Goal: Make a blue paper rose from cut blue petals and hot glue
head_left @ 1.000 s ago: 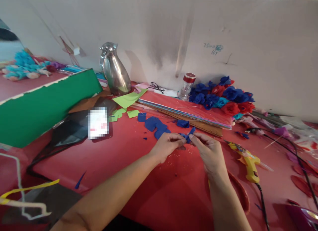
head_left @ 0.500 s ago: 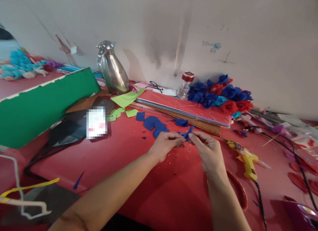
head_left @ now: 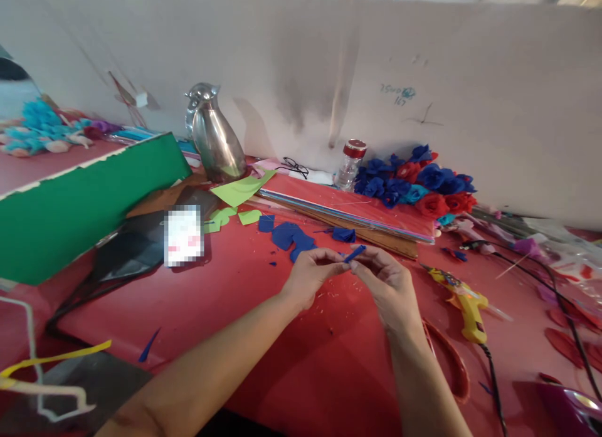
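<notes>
Between both hands is a small rolled piece of blue paper (head_left: 355, 254), tilted up to the right. My left hand (head_left: 308, 273) pinches its lower left end with thumb and fingertips. My right hand (head_left: 388, 280) has its thumb and fingers closed on the same roll from the right. Just beyond my left hand lie flat blue cut petals (head_left: 286, 234) on the red tabletop (head_left: 301, 355). A folded blue piece (head_left: 343, 234) rests behind the roll. To the right of my right hand lies a yellow hot glue gun (head_left: 465, 305).
Behind stand a steel jug (head_left: 216, 136) and a glass jar with a red lid (head_left: 350, 164). Blue and red paper flowers (head_left: 423, 180) lie at back right, near stacked coloured sheets (head_left: 348, 205). A green board (head_left: 94, 199) is at left. Black cords (head_left: 493, 387) cross the right side.
The blue piece has turned from upright and spread to a narrower, more slanted roll. My right fingers have shifted left, closer to my left fingertips.
</notes>
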`<state>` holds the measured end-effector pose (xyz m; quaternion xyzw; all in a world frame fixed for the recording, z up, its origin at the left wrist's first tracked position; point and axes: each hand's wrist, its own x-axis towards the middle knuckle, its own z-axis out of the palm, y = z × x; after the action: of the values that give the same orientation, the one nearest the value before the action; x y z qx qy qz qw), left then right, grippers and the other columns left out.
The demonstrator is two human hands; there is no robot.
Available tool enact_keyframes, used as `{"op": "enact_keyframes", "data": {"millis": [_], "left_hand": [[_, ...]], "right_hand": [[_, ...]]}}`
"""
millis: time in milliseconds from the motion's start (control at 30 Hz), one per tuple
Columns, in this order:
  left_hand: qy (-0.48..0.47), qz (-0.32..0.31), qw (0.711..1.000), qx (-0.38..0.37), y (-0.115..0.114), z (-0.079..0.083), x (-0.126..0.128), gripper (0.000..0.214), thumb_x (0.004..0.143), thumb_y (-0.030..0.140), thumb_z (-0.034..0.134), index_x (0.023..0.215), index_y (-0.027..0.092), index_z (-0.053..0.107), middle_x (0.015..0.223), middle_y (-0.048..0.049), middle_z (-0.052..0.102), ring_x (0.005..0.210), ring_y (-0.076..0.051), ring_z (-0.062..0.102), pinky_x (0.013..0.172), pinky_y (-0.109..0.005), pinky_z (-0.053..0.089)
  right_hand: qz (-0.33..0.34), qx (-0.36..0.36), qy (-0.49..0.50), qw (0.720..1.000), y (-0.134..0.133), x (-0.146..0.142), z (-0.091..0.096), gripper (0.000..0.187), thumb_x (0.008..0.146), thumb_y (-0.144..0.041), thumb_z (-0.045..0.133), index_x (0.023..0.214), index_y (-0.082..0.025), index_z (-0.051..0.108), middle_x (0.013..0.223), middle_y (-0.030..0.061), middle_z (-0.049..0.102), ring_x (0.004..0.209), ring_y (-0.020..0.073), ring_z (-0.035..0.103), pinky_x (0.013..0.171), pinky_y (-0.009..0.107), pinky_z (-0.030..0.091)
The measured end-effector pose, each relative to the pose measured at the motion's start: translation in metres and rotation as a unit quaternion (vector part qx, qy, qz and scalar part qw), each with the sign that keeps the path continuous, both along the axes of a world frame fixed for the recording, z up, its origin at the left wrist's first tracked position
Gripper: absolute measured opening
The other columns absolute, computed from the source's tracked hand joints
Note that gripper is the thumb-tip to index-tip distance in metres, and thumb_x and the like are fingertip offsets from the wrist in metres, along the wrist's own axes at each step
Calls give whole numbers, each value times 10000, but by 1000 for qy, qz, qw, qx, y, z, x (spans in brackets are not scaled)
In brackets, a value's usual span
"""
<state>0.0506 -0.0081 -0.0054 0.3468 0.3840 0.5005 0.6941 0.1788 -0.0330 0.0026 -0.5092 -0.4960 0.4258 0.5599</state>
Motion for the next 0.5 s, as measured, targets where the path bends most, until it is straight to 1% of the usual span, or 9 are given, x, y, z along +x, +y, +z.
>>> {"op": "enact_keyframes", "data": {"millis": [100, 200, 300, 400, 500], "left_hand": [[8, 1, 1000, -4, -1, 0, 0, 274, 435, 284, 834, 589, 154, 648, 596, 16, 603, 608, -100, 521, 675, -265, 407], [17, -11, 1000, -1, -1, -1, 0, 258, 468, 312, 820, 605, 149, 673, 593, 1, 612, 600, -104, 522, 657, -264, 408], [8, -13, 1000, -4, 0, -2, -1, 250, 498, 321, 808, 635, 147, 692, 616, -13, 632, 601, -109, 535, 660, -269, 419], [-16, -7, 1000, -19, 2, -4, -1, 245, 500, 303, 811, 642, 147, 686, 633, -13, 644, 608, -110, 552, 675, -272, 430], [-30, -10, 999, -31, 3, -5, -1, 235, 491, 275, 816, 626, 147, 673, 608, 1, 630, 599, -107, 556, 691, -279, 431]], "right_hand": [[3, 3, -9, 1000, 1, 0, -3, 237, 690, -237, 665, 922, -192, 657, 842, 52, 707, 783, 178, 649, 747, 324, 506], [2, 7, 0, 1000, 2, 0, -3, 256, 681, -236, 672, 932, -192, 645, 845, 55, 706, 786, 182, 652, 744, 332, 514], [-32, 5, 14, 999, 3, 0, -2, 288, 673, -251, 680, 951, -195, 628, 820, 46, 702, 770, 178, 653, 738, 334, 517], [-76, 16, 20, 997, 4, 0, -3, 269, 674, -266, 677, 925, -188, 623, 800, 47, 696, 753, 175, 650, 728, 333, 515], [-105, 20, -11, 994, 5, 3, -6, 235, 691, -296, 657, 896, -184, 627, 808, 56, 695, 732, 177, 644, 725, 341, 507]]}}
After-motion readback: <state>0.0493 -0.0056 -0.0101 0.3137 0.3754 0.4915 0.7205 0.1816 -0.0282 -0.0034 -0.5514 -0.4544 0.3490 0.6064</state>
